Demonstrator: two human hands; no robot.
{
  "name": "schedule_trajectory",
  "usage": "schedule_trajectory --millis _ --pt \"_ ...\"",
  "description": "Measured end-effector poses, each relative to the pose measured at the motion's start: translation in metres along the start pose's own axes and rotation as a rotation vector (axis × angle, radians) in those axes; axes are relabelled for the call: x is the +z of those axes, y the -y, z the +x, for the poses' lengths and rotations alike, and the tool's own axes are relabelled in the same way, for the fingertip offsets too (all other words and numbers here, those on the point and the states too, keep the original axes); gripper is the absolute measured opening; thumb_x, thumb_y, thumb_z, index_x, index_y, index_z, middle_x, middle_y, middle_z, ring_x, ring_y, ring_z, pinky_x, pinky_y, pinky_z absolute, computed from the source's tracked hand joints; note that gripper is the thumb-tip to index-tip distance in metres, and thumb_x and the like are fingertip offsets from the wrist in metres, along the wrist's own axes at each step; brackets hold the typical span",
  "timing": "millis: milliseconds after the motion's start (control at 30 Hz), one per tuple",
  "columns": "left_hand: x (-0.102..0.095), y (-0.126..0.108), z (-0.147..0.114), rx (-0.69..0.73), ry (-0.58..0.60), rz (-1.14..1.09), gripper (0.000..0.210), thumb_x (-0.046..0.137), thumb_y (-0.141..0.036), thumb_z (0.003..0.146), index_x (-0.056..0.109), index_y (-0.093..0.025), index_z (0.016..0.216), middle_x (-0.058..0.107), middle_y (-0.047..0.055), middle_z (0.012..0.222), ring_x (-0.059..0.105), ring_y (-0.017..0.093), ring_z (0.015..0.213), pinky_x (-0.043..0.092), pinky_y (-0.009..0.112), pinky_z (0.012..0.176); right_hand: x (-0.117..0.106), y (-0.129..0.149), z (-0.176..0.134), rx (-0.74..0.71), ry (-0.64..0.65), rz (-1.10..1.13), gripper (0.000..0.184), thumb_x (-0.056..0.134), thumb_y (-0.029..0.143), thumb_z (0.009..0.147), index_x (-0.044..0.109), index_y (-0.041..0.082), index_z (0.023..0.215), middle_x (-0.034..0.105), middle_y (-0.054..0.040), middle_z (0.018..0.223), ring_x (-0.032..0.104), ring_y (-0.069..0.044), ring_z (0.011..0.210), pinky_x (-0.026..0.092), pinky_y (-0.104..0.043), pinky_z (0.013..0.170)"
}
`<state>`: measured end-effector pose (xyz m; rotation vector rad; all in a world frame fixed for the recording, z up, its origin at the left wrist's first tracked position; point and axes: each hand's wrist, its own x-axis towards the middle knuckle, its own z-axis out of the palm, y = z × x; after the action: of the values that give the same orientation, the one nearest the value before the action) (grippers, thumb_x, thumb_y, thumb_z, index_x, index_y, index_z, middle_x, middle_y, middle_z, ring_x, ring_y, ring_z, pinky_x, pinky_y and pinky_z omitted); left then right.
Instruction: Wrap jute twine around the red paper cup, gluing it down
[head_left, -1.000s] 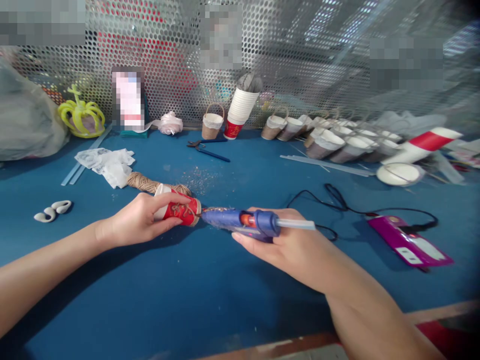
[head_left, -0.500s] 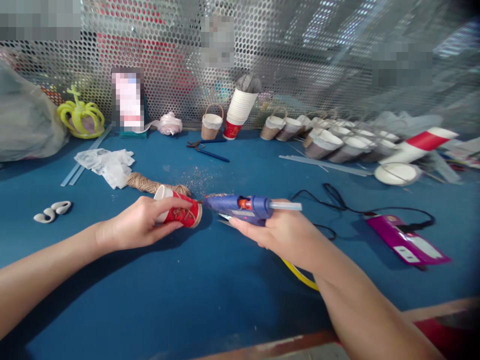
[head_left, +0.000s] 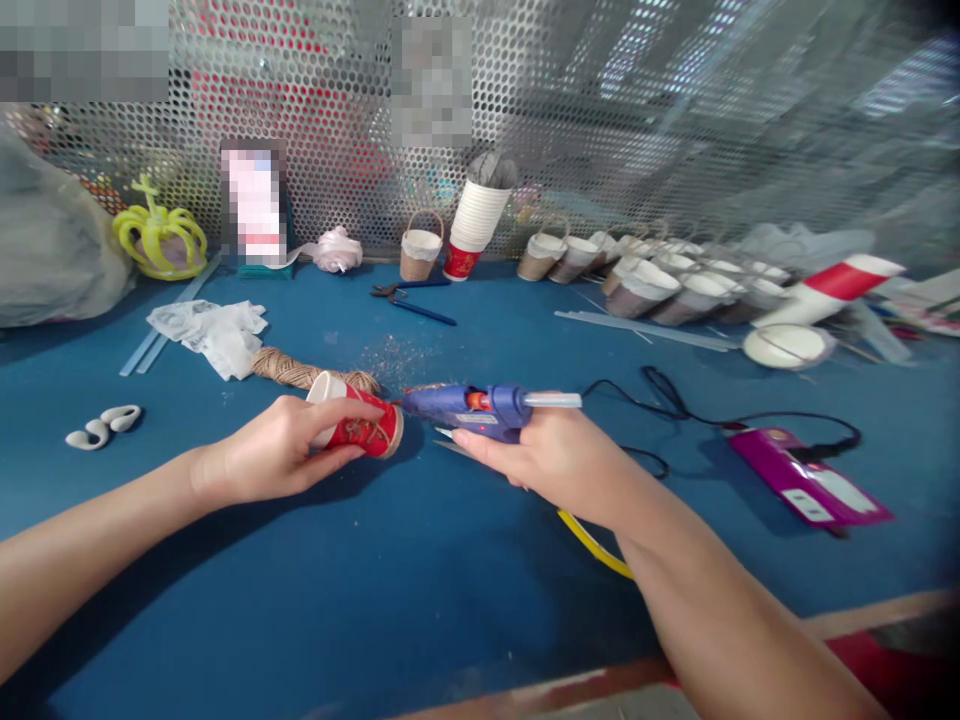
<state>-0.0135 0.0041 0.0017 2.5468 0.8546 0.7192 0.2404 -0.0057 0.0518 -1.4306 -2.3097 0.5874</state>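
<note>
Two hands in play, and the left hand (head_left: 274,452) has the red-and-white cup (head_left: 364,435) near the middle of the worktop (head_left: 315,600), held just clear or barely resting, hard to say which. That left grip is narrow, one finger over the top of the wall, the thumb beneath, presumably so the base end stays free.

Now look at the line of it! The cup lies tipped over, long axis running from ten o'clock to four, mouth out toward ten, base toward four, a brown cord (head_left: 371,432) tied on its red band. And coming in at three o'clock, the right hand (head_left: 559,455), grip wrapped around the blue glue gun (head_left: 495,408), nozzle toward nine, right up at the base rim; contact, I can't tell. Out the back, toward three, pokes a clear glue stick (head_left: 559,400), most likely kept level so the hand stays behind the hot end.

Below the gun, slim metal points (head_left: 454,447) jut toward nine; held or lying, it's unclear. Twine (head_left: 289,370) sits close at eleven o'clock from the cup, blue-handled pliers (head_left: 424,312) out at one.
</note>
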Motion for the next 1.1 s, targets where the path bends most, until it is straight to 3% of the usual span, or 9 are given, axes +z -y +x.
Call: schedule_trajectory --millis 167,333,433,633,833,1100 --pt "0.001 0.002 0.000 -0.045 -0.021 -0.033 0.031 0.050 -0.022 0.086 0.051 -0.015 0.117 0.053 -0.007 0.053 0.040 0.006 0.040 0.035 0.015 0.044 -0.003 0.000 -0.006 -0.004 0.008 0.009 0.025 0.053 0.026 0.077 0.041 0.022 0.055 0.045 0.0042 0.047 0.039 -0.010 0.041 0.037 -0.024 0.044" --pt "0.001 0.001 0.001 -0.064 -0.033 -0.061 0.031 0.051 -0.022 0.086 0.052 -0.016 0.116 0.055 -0.007 0.055 0.040 0.005 0.039 0.035 0.014 0.043 -0.004 -0.003 -0.013 -0.129 -0.001 -0.085 0.020 0.051 0.026 0.078 0.048 0.021 0.059 0.047 0.0022 0.052 0.039 -0.011 0.045 0.038 -0.025 0.048" --pt "0.001 0.002 0.001 -0.087 -0.040 -0.077 0.030 0.052 -0.021 0.085 0.052 -0.017 0.115 0.061 -0.005 0.062 0.043 0.005 0.041 0.036 0.014 0.044 -0.003 -0.001 -0.018 -0.086 -0.019 -0.056 0.025 0.054 0.028 0.080 0.044 0.021 0.057 0.047 0.0035 0.052 0.039 -0.010 0.045 0.036 -0.024 0.046" --pt "0.000 0.002 0.002 -0.094 -0.043 -0.084 0.030 0.053 -0.022 0.085 0.053 -0.018 0.115 0.066 -0.002 0.072 0.058 0.009 0.056 0.044 0.017 0.055 -0.003 0.001 -0.021 0.006 0.069 0.035 0.022 0.055 0.033 0.080 0.047 0.021 0.063 0.049 0.0039 0.055 0.040 -0.010 0.048 0.035 -0.023 0.045" --pt "0.000 0.003 0.002 -0.114 -0.036 -0.079 0.031 0.053 -0.022 0.085 0.053 -0.017 0.116 0.064 -0.004 0.066 0.052 0.008 0.049 0.043 0.017 0.053 -0.004 0.001 -0.021 0.017 0.105 0.040 0.024 0.054 0.034 0.081 0.046 0.020 0.063 0.047 0.0044 0.054 0.038 -0.009 0.047 0.035 -0.022 0.044" --pt "0.000 0.001 0.001 -0.092 -0.038 -0.085 0.030 0.052 -0.022 0.085 0.053 -0.018 0.116 0.063 -0.004 0.066 0.050 0.007 0.046 0.040 0.015 0.049 -0.004 -0.003 -0.016 -0.109 -0.011 -0.093 0.023 0.054 0.028 0.079 0.048 0.020 0.058 0.049 0.0022 0.052 0.041 -0.011 0.047 0.038 -0.023 0.047"
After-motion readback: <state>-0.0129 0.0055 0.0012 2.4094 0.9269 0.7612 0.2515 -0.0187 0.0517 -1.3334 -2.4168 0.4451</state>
